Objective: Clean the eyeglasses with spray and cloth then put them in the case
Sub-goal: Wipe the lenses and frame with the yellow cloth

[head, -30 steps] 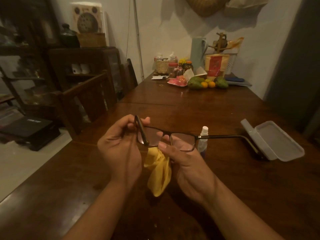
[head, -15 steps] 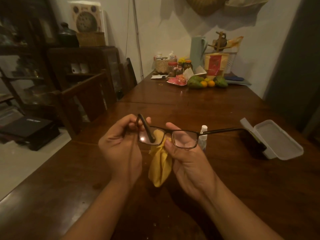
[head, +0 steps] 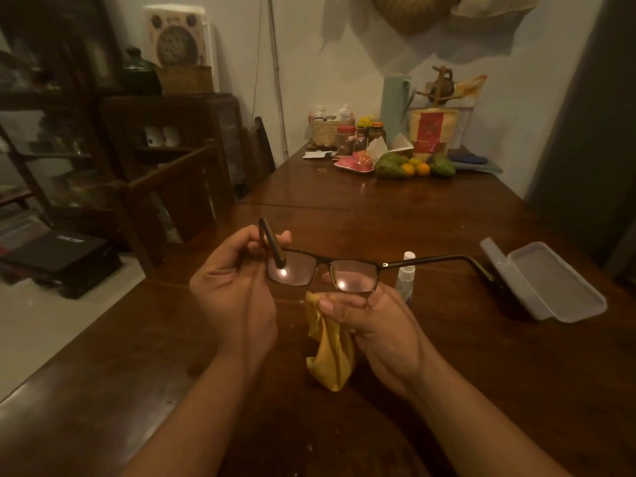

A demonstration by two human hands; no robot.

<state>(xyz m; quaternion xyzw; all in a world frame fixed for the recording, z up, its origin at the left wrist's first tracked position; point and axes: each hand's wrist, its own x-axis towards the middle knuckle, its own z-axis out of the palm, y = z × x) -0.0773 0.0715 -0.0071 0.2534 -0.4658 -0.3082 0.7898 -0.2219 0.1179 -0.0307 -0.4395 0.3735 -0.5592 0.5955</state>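
Big dark wooden table (head: pixel 378 215), and the open clear case (head: pixel 550 284) sits on it out to the right, lid flipped back and nothing in it yet.

Left hand (head: pixel 234 297) has thumb and fingers curled in a pinch on the left corner of the eyeglasses (head: pixel 323 268), right where that temple hinges. Right hand (head: pixel 382 321) is just under the right lens with its thumb clamped over the yellow cloth (head: pixel 332 352). A couple of its fingers show through the lens from behind. Can't tell if they're actually touching the rim.

The glasses are up in the air between both hands, well off the table, with the right temple sticking straight out toward the case.

What's new: the cloth has dropped off the glass. Half a second back it was bunched up against the left lens, and a second back the right thumb was on the frame front. Now it just hangs below the frame and both lenses are bare, each with a lamp glint. The frame also sits a bit higher and more level. To me that looks like a check of the wipe, so folding and casing could be close.

Little spray bottle (head: pixel 407 270) stands behind the right lens, same spot as before.
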